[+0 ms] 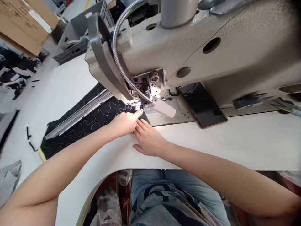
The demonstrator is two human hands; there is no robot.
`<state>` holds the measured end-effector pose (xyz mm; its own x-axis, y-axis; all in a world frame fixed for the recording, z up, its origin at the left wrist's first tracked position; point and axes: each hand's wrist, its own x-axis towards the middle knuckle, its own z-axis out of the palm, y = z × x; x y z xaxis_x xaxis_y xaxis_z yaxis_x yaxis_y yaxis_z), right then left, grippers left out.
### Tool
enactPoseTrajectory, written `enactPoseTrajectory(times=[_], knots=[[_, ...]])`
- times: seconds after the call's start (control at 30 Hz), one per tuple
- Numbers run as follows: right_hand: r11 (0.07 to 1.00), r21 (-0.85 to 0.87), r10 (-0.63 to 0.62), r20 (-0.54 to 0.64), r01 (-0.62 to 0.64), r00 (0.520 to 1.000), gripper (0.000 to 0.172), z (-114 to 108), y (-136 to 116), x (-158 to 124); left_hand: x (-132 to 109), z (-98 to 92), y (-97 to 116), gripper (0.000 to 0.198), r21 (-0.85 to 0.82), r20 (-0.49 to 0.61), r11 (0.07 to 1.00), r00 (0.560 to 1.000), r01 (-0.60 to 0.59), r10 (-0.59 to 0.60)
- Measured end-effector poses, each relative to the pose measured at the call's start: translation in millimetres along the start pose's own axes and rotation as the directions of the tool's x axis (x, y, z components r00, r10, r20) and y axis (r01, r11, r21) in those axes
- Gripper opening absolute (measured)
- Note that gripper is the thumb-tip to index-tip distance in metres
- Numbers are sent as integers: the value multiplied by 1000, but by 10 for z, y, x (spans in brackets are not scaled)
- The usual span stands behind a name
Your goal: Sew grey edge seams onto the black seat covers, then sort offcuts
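A black quilted fabric panel [94,121] with a grey strip [80,113] sewn along it lies on the white table [235,141], running from the left into the needle area of a beige sewing machine [188,44]. My left hand [124,123] pinches the fabric's near end right below the presser foot [141,99]. My right hand [148,139] rests flat beside it, fingertips touching the same fabric edge. A small lamp [163,108] on a flexible metal hose lights the needle area.
A dark plate [202,106] lies on the machine bed to the right of the needle. Cardboard boxes [23,22] and a grey wire crate [72,47] stand at the far left. Dark fabric scraps [16,78] lie beyond the table's left side. My knees show under the table's cutout.
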<state>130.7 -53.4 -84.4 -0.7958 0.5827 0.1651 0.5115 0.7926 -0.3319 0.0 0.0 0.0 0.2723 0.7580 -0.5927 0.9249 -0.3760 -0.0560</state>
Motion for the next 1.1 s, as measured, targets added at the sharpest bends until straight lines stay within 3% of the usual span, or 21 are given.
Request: enactPoseTrajectory(times=[0.13,0.23,0.3,0.33,0.43,0.5,0.63,0.73,0.8,0.97,1.1], knots=[[999,18,31,-21,-31,999,79,12,-8,94,-15,112,17,48,-2,-155,1000,988,-3,3],[999,-14,50,-46,-51,998,72,32,-52,61,-47,148,-126,45,206,-320,969,926,-139,201],[998,-27,56,-56,-58,997,64,40,-85,10,-60,146,-278,46,317,-329,918,880,-238,342],[998,-26,55,-50,-56,997,62,40,-97,-13,-59,143,-354,47,336,-304,904,878,-264,369],[999,-13,30,1,-30,1000,67,35,-116,-46,-24,155,-506,51,277,-248,917,900,-288,357],[1000,-23,21,25,-20,999,71,35,-121,-32,11,181,-512,55,185,-269,930,894,-317,358],[998,-43,41,19,-40,999,78,42,-124,81,57,224,-330,54,52,-325,953,897,-298,298],[997,-30,71,53,-69,996,69,39,-107,216,99,253,-181,48,-2,-334,973,917,-232,218],[996,-20,85,53,-84,995,61,42,-92,288,138,293,-147,48,-45,-379,974,906,-223,190],[992,-59,102,-94,-108,990,50,123,-87,279,98,391,-266,46,-18,-479,974,857,-227,191],[993,-98,49,-207,-71,977,35,199,-84,218,-116,397,-384,52,107,-410,971,881,-213,238]])
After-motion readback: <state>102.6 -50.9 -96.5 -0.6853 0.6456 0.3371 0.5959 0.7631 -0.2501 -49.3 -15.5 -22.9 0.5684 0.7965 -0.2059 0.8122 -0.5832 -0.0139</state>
